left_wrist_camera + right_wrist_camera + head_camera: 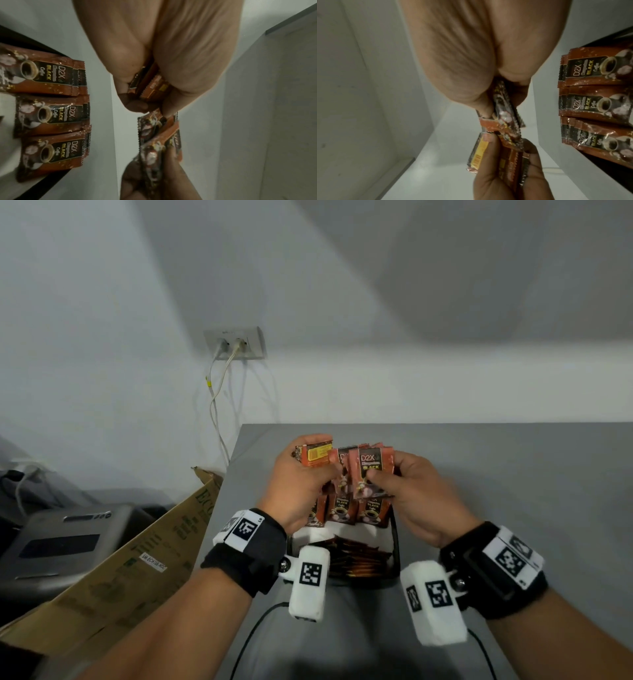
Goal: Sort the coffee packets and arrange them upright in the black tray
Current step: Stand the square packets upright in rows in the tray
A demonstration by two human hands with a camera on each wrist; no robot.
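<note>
Both hands hover over the far end of the black tray (396,546) on the grey table. My left hand (301,477) grips a small bunch of brown coffee packets (317,455), backs with yellow labels showing. My right hand (404,491) pinches a fanned bunch of D2X Black coffee packets (368,469) by their lower ends. Below the hands, three rows of packets (352,510) stand upright in the tray, also clear in the left wrist view as upright packets (51,119). Loose packets (356,556) lie flat in the tray's near part.
A cardboard box (130,559) leans off the table's left edge, with a grey machine (65,546) beyond it. A wall socket with cables (234,344) is on the wall behind. A black cable (260,628) runs over the near table.
</note>
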